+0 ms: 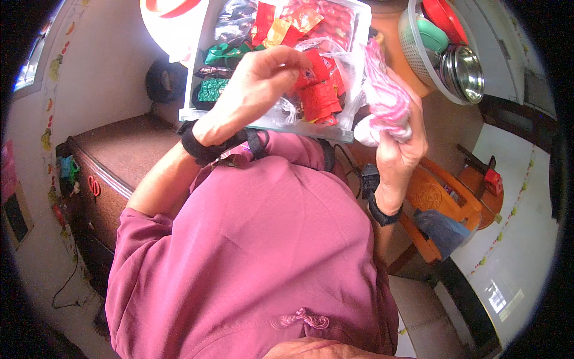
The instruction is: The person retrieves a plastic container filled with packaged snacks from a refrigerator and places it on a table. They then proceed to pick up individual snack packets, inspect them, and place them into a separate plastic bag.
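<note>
A white open bin with a clear front edge (pixel 309 131) lies before me, full of packaged food. My left hand (pixel 273 74) reaches over it with bent fingers at the small red packets (pixel 320 96); whether it grips one is hard to tell. Beside the bin's right wall, my right hand (pixel 406 139) holds a crumpled pink-and-white cloth (pixel 388 105). Under and beside the left hand are a green vacuum pack (pixel 211 89) and a shiny green wrapper (pixel 224 54). Farther back lie an orange packet (pixel 277 31) and a large red pack (pixel 336 20). Clear plastic film (pixel 354 67) bunches near the right wall.
On an orange-brown tabletop (pixel 388 27), a perforated plastic basket (pixel 410 49) holds steel bowls (pixel 466 74) and a green item. To the right stands a wooden chair (pixel 426 190) with a blue-grey cloth (pixel 441 231). A brown cabinet (pixel 121 148) is at left.
</note>
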### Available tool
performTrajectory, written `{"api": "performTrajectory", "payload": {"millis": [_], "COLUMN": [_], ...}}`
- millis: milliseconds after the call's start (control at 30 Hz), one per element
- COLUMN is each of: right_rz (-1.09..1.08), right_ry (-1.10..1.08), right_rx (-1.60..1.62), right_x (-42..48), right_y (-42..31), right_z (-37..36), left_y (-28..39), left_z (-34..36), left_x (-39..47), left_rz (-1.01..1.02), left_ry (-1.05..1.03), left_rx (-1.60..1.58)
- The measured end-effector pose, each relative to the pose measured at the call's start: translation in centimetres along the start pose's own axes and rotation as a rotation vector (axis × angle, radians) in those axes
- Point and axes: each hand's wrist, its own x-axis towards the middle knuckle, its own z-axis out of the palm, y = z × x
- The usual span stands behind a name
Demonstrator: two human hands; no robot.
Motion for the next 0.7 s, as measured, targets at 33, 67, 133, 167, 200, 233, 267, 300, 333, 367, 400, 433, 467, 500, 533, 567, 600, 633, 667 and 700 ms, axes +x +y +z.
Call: {"api": "performTrajectory", "payload": {"millis": [33,67,133,167,200,233,267,300,333,367,400,433,467,500,533,567,600,633,667,700], "right_rz": [-0.068,-0.135,-0.242,-0.248,-0.274,-0.301,-0.287,-0.269,-0.252,-0.231,-0.211,-0.190,-0.184,-0.178,-0.172,-0.143,-0.114,-0.085,-0.004,0.129], "right_ry": [-0.051,-0.101,-0.215,-0.286,-0.308,-0.329,-0.352,-0.375,-0.397,-0.419,-0.440,-0.460,-0.473,-0.485,-0.498,-0.424,-0.351,-0.279,-0.165,0.005], "right_rx": [-0.077,-0.153,-0.277,-0.372,-0.413,-0.455,-0.428,-0.405,-0.381,-0.369,-0.358,-0.347,-0.323,-0.298,-0.273,-0.212,-0.147,-0.082,0.004,0.054], "right_x": [0.6,1.2,1.7,1.5,1.2,0.9,0.7,0.4,0.1,-0.2,-0.6,-0.9,-1.1,-1.4,-1.6,-1.8,-2.0,-2.2,-2.3,-2.8], "right_y": [-0.1,-0.2,-0.7,-0.7,-0.8,-0.9,-0.7,-0.6,-0.4,-0.4,-0.4,-0.3,0.0,0.3,0.5,0.6,0.7,0.7,0.3,0.3], "right_z": [0.4,0.9,2.1,2.5,3.1,3.5,3.5,3.4,3.3,3.2,3.0,2.8,2.7,2.5,2.2,2.0,1.7,1.5,1.2,1.3], "left_y": [0.1,0.4,1.9,2.3,1.9,1.7,1.4,1.3,1.3,1.1,0.7,0.4,0.2,0.1,0.0,0.0,0.0,-0.1,-0.3,-0.4], "left_z": [0.3,0.9,1.4,1.6,1.5,1.3,0.9,0.6,0.5,0.3,0.0,-0.2,-0.6,-0.8,-1.0,-1.1,-1.1,-1.2,-1.4,-1.4], "left_x": [0.1,-0.1,0.0,0.0,0.3,0.3,0.3,0.2,0.1,0.1,0.2,0.3,0.2,0.3,0.3,0.4,0.3,0.3,0.3,0.3], "left_rz": [0.027,0.031,0.004,-0.009,-0.027,-0.025,-0.023,-0.022,-0.006,0.003,0.014,0.025,0.035,0.051,0.068,0.084,0.089,0.102,0.116,0.130], "left_ry": [-0.022,-0.013,0.047,0.077,0.149,0.155,0.161,0.163,0.185,0.203,0.219,0.235,0.235,0.253,0.271,0.288,0.302,0.293,0.282,0.269], "left_rx": [0.067,-0.038,-0.100,-0.132,-0.186,-0.205,-0.224,-0.244,-0.206,-0.232,-0.257,-0.282,-0.312,-0.328,-0.344,-0.360,-0.342,-0.363,-0.384,-0.409]}}
